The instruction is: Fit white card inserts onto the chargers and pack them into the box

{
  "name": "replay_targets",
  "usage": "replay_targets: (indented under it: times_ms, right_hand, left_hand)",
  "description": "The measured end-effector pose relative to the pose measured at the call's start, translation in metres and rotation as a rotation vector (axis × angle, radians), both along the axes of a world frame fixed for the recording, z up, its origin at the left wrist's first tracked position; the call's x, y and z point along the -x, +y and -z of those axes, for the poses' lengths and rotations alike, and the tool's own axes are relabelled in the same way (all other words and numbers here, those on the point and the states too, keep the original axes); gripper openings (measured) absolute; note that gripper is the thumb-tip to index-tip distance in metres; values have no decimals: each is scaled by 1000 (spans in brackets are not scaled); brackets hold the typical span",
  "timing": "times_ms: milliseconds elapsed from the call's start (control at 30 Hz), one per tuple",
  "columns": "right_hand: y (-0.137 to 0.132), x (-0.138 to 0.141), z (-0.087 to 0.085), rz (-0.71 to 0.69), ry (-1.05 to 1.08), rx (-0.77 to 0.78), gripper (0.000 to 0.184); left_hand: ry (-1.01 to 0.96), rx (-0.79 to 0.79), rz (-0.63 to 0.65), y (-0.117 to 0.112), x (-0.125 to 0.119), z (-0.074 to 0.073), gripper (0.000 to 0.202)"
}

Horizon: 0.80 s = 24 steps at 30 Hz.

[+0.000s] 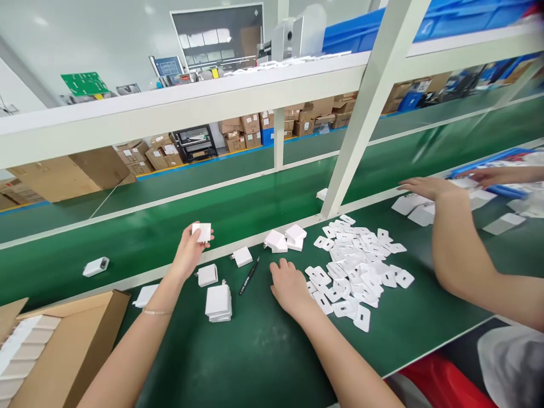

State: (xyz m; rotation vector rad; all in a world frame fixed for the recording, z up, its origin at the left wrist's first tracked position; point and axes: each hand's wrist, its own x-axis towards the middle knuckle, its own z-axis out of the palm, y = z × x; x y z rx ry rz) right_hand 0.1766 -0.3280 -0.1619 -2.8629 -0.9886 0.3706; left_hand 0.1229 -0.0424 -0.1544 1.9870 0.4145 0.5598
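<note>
One white block (in left hand), one black pen

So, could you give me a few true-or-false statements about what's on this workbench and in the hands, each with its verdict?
1. The left hand is holding a white block. True.
2. A pile of flat white pieces lies to the right of the right hand. True.
3. The black pen is in the right hand. False: the pen lies on the green table, apart from both hands.
4. The open cardboard box stands at the far right. False: the box is at the lower left of the picture.
5. Another person's hands show at the right. True.
</note>
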Motion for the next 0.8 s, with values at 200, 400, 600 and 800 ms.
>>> replay_targets:
  times_ms: [200, 400, 600, 800]
  right_hand:
    - [0, -5, 4, -50, 13, -34, 30]
    - [6, -4, 8, -101, -37, -71, 28]
    - [7, -8, 12, -82, -52, -121, 30]
    - [0, -13, 18, -106, -78, -107, 24]
  left_hand:
    - [-282, 236, 156, -69, 97, -20, 30]
    - [-359, 29, 199, -110, 140, -23, 29]
    - [-263, 275, 171, -123, 151, -3, 34]
    - [-286, 428, 131, -120, 151, 23, 30]
